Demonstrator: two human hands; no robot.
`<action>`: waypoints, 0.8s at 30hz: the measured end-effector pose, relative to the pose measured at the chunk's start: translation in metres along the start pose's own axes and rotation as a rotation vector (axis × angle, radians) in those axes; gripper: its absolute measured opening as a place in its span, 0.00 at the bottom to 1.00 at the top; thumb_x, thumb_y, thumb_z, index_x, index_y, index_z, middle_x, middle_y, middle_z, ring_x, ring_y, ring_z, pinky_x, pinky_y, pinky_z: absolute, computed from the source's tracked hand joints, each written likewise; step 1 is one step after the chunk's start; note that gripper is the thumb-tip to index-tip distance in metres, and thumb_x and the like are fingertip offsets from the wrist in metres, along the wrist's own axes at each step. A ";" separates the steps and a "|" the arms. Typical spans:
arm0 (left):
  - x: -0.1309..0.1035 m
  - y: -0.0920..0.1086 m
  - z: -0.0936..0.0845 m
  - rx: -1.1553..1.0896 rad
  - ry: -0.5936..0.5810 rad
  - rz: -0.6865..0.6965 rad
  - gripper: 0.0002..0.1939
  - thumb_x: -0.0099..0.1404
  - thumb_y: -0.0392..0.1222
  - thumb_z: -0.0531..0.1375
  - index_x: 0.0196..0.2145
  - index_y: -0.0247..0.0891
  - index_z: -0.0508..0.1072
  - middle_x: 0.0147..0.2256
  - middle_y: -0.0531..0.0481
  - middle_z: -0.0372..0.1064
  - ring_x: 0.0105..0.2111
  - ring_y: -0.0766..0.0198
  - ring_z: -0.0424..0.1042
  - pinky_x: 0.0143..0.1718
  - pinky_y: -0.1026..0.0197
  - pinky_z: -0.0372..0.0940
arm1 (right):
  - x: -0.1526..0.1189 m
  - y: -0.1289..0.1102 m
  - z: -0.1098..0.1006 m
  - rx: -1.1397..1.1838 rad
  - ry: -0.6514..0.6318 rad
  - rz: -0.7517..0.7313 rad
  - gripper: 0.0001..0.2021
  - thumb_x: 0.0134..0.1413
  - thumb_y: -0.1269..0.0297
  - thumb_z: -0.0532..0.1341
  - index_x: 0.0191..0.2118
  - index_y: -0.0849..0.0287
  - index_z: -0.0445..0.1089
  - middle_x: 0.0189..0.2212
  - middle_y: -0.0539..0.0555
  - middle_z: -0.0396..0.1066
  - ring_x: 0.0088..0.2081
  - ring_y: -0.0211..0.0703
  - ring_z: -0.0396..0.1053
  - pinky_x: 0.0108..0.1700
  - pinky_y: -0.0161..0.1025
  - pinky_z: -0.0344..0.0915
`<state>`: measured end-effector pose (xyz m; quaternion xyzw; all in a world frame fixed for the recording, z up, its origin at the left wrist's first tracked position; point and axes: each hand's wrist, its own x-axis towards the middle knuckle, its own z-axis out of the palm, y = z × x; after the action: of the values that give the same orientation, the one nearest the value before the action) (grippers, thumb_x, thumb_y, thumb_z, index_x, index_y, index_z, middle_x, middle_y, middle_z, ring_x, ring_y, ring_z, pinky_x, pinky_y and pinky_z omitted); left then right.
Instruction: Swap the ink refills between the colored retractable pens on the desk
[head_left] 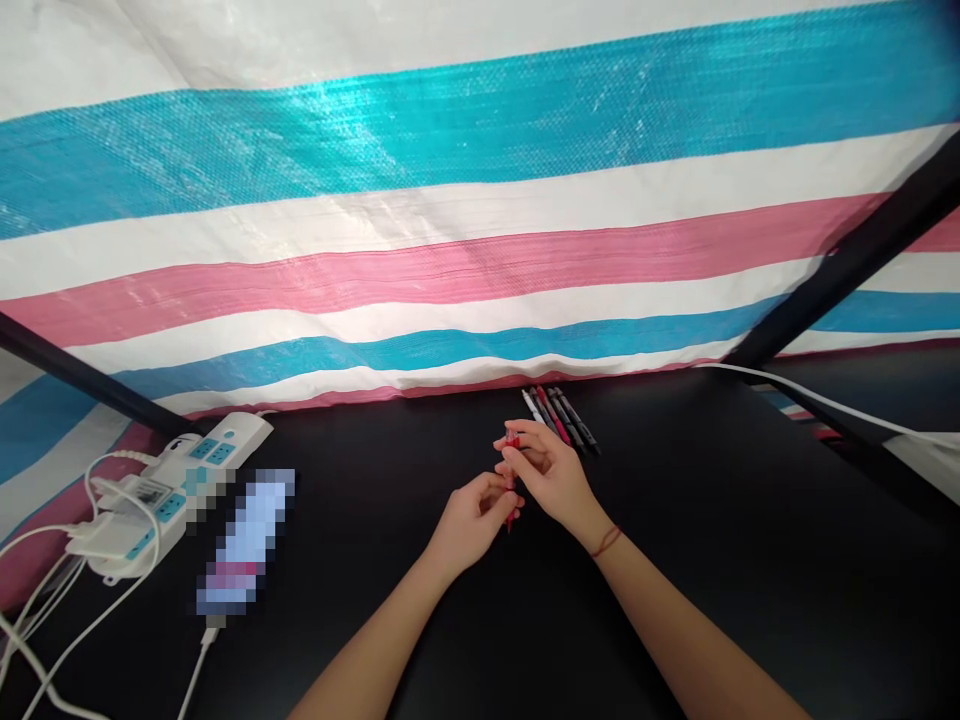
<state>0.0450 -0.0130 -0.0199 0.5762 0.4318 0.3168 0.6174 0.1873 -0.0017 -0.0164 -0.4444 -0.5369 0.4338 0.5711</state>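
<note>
Over the middle of the black table, both of my hands hold a small red and clear pen. My left hand pinches its lower part, with the red tip pointing down toward me. At the upper end, the fingers of my right hand are closed around the clear and red part. A red cord circles my right wrist. Fingers cover much of the pen, so whether it is in one piece cannot be made out. Just beyond my right hand lies a row of several pens, white, red and dark.
At the left are a white power strip with plugs and cables, and a blurred phone on a white cable. A striped sheet hangs behind the table, between dark slanted poles. A white cable crosses the right side.
</note>
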 end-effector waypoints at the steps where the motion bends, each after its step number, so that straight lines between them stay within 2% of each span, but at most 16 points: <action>1: 0.000 0.000 0.000 -0.001 -0.001 -0.001 0.08 0.60 0.43 0.58 0.34 0.35 0.69 0.32 0.45 0.73 0.31 0.62 0.72 0.34 0.60 0.66 | 0.000 0.001 0.000 -0.003 0.000 0.005 0.17 0.53 0.58 0.61 0.48 0.55 0.64 0.37 0.55 0.74 0.29 0.42 0.75 0.34 0.42 0.75; 4: -0.001 0.002 0.001 -0.002 0.004 -0.009 0.08 0.60 0.43 0.58 0.34 0.35 0.69 0.32 0.45 0.73 0.31 0.62 0.72 0.34 0.60 0.66 | 0.000 0.001 -0.001 -0.001 -0.011 0.013 0.17 0.53 0.58 0.60 0.49 0.55 0.64 0.37 0.55 0.73 0.30 0.42 0.75 0.33 0.42 0.75; 8: -0.002 0.004 0.001 0.020 0.005 -0.009 0.08 0.60 0.43 0.59 0.33 0.35 0.70 0.32 0.46 0.74 0.32 0.62 0.73 0.35 0.60 0.66 | 0.001 0.000 -0.001 0.020 -0.010 0.012 0.14 0.52 0.59 0.61 0.44 0.55 0.65 0.35 0.53 0.73 0.27 0.41 0.74 0.34 0.43 0.74; 13: -0.001 0.004 0.001 -0.007 0.014 -0.025 0.11 0.59 0.46 0.60 0.34 0.35 0.70 0.32 0.45 0.74 0.32 0.61 0.73 0.33 0.60 0.66 | 0.001 -0.003 0.000 0.026 -0.003 0.053 0.16 0.52 0.57 0.61 0.46 0.55 0.64 0.37 0.54 0.73 0.29 0.41 0.75 0.33 0.42 0.74; 17: -0.002 0.004 0.001 0.015 0.018 -0.034 0.11 0.58 0.46 0.60 0.34 0.35 0.70 0.33 0.45 0.74 0.32 0.61 0.73 0.34 0.59 0.66 | 0.002 -0.005 0.000 0.065 0.003 0.048 0.15 0.50 0.56 0.62 0.42 0.56 0.64 0.34 0.52 0.74 0.25 0.38 0.73 0.36 0.44 0.74; 24: -0.001 0.006 -0.001 -0.104 0.007 -0.055 0.18 0.56 0.52 0.62 0.35 0.33 0.71 0.31 0.45 0.73 0.30 0.62 0.72 0.34 0.60 0.65 | 0.004 -0.005 -0.001 0.170 -0.004 0.118 0.19 0.48 0.54 0.64 0.43 0.55 0.61 0.33 0.52 0.74 0.27 0.41 0.74 0.30 0.42 0.74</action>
<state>0.0444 -0.0124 -0.0137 0.5300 0.4325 0.3236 0.6537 0.1881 0.0010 -0.0106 -0.4241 -0.4721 0.5116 0.5792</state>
